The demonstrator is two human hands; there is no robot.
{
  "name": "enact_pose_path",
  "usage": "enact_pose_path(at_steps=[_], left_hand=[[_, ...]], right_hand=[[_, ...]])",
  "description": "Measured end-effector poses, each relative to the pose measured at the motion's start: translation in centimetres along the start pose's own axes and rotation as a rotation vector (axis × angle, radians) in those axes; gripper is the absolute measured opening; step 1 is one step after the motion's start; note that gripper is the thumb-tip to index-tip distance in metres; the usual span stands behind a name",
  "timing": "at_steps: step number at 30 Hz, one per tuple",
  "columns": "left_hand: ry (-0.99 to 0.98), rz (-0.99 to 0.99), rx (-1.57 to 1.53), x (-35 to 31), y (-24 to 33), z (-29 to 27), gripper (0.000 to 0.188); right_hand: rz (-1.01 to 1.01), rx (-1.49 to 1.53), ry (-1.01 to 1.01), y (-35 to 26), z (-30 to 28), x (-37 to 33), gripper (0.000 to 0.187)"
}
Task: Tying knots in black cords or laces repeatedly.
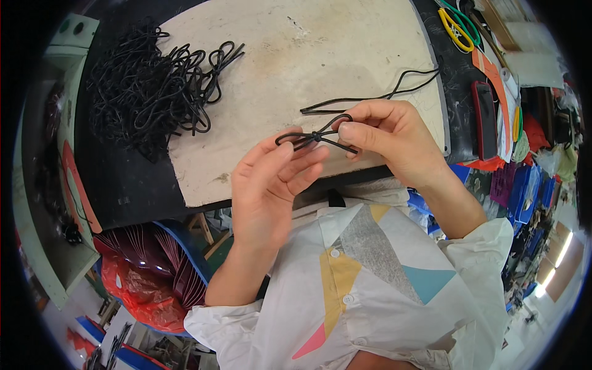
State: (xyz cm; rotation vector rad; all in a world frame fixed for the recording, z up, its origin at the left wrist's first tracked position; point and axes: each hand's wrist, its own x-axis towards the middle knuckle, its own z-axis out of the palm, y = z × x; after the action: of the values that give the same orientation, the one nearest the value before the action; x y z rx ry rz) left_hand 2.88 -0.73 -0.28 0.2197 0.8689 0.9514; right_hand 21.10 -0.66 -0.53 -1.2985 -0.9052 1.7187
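Between my two hands is a black cord bow (316, 136), with a knot in its middle and loops and ends to either side. My left hand (271, 166) pinches its left loop between thumb and fingers. At the right, the thumb and forefinger of my right hand (382, 132) close on the other side of the bow. Just beyond my right hand, a loose black cord (351, 99) lies folded on the pale board (265, 74). A big tangled heap of black cord bows (148, 86) lies at the far left, partly over the board.
Yellow-handled scissors (455, 31) and green-handled scissors (472, 24) lie at the far right, near a dark red phone-like case (485, 120). Below the table's left side stands a blue bin (191, 246) holding a red plastic bag (139, 287) and dark red striped pieces.
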Motion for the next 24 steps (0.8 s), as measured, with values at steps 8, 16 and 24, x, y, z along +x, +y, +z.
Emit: enact_pose_path(at_steps=[8, 16, 24], left_hand=[[0.006, -0.004, 0.182, 0.0, 0.1, -1.1, 0.017], [-0.202, 0.198, 0.702, -1.1, 0.9, -1.0, 0.017], [0.428, 1.583, 1.827, 2.5, 7.5, -0.5, 0.024]], right_hand=[[0.110, 0.102, 0.022, -0.4, 0.3, -0.3, 0.014], [-0.213, -0.406, -0.093, -0.2, 0.5, -2.1, 0.007], [-0.794, -1.326, 0.292, 0.4, -6.0, 0.4, 0.015]])
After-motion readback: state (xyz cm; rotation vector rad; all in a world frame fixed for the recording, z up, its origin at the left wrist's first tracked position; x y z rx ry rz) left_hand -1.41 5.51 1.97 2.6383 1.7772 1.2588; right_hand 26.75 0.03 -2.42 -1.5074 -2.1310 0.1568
